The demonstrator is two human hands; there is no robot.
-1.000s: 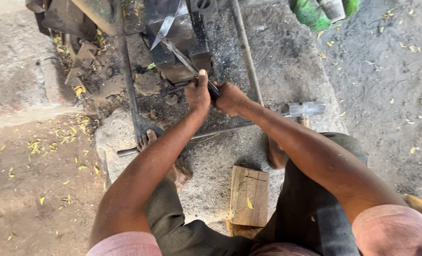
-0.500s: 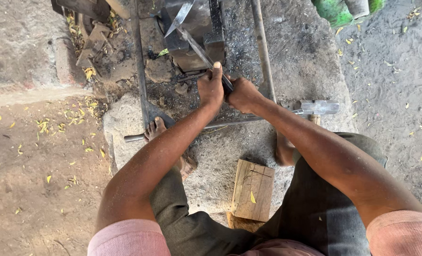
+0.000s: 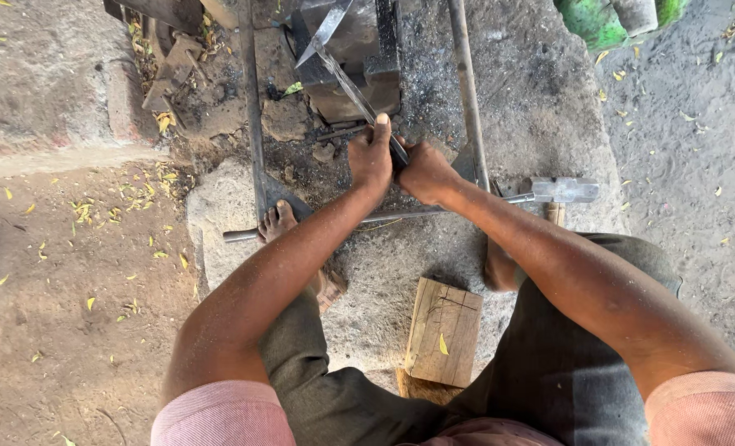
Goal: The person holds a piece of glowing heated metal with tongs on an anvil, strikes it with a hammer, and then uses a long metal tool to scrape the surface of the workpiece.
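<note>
**Two hands gripping a thin metal strip at an anvil block**

A long, thin metal strip (image 3: 347, 78) runs diagonally from the person's hands up to a dark metal block (image 3: 352, 70) set in the ground, its far end lying on the block's top beside a pointed, shiny piece. The left hand (image 3: 372, 157) is closed tight around the strip's near end, thumb up. The right hand (image 3: 423, 172) is closed just beside it, touching it, on the same end. The strip looks straight and plain; how much of the shaping is done cannot be told.

Around this lie ash-dark ground, two long metal rods (image 3: 466, 91) framing the block, and a hammer (image 3: 561, 191) lying unused near the right forearm. A bare foot (image 3: 278, 221) rests on a stone slab. A wooden block (image 3: 444, 332) sits between the knees.
</note>
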